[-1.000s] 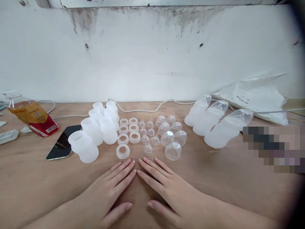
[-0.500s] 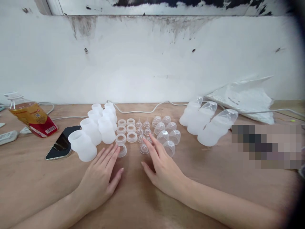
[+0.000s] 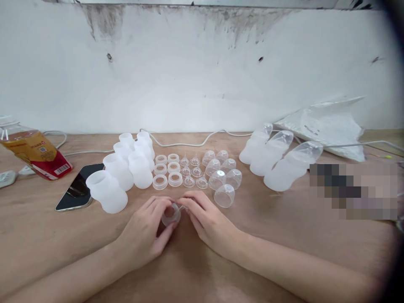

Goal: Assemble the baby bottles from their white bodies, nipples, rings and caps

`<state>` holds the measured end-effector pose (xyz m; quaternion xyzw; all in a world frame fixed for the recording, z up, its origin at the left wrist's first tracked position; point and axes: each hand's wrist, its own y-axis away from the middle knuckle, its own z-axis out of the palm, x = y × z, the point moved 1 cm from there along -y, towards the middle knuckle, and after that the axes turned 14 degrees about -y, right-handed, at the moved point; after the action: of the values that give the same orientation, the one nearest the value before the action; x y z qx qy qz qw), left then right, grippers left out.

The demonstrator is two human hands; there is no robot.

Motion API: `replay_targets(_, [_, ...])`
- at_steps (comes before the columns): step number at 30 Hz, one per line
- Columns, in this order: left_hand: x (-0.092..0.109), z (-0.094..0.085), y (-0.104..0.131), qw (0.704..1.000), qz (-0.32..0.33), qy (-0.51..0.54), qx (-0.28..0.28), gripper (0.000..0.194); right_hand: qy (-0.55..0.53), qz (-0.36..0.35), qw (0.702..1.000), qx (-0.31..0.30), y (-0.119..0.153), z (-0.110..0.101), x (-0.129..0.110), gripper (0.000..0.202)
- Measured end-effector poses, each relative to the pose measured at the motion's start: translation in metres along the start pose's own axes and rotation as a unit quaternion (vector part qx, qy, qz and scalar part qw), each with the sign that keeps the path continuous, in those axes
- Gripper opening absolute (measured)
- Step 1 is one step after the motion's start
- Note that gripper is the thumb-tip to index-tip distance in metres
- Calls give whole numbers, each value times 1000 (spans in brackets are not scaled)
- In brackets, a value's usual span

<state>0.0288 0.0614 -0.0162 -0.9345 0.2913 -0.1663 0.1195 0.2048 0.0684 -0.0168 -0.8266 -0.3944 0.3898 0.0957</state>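
Note:
My left hand (image 3: 147, 229) grips a translucent ring (image 3: 171, 214) between thumb and fingers, above the table's near middle. My right hand (image 3: 213, 219) meets it from the right, its fingers closed on a clear nipple (image 3: 183, 207) that they mostly hide. Beyond my hands stand two columns of rings (image 3: 160, 182) and two columns of clear nipples (image 3: 188, 182). To their right are several clear domed caps (image 3: 224, 196). White frosted bottles (image 3: 109, 191) stand open in two columns on the left.
At the right stand three frosted bottles with clear caps (image 3: 280, 170), near a plastic bag (image 3: 331, 126). A phone (image 3: 78, 189) and a drink bottle (image 3: 41, 155) are at the left. A white cable (image 3: 189, 145) runs along the wall. A blurred patch covers the far right.
My left hand has taken the nearest ring and my right hand the nearest nipple. Both have come together at the middle. The view has shifted slightly.

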Motion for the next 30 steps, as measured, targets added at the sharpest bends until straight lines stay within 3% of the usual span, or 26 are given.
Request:
replay_targets(3, [-5,1,1,982,-87,168,20,33,-56,5,997,62,0,-5,-1,23])
replay_targets(6, [-4,3,-4,920,-127,369,41,36,-88,4,991,101,1,-7,-1,19])
replay_targets(9, [1,4,-9,868,-139,477,-2,30,-112,17,987,117,3,-8,-1,18])
replay_targets(11, [4,3,-9,856,-146,495,-37,30,-126,43,983,130,4,-8,-1,15])
replay_targets(15, [4,4,-6,877,-134,461,-26,38,-148,58,980,124,4,-8,-2,9])
replay_targets(19, [2,6,-5,908,-108,406,5,38,-159,26,984,71,2,-8,-4,25])
replay_targets(22, [2,5,-6,916,-104,388,-9,39,-164,-7,984,62,2,-7,-4,35])
replay_targets(27, [4,-4,-8,962,-98,256,-2,40,-182,75,975,108,-1,-6,-3,16])
replay_targets(30, [5,-6,-9,973,-98,210,16,39,-175,92,975,99,-5,-5,-3,8])
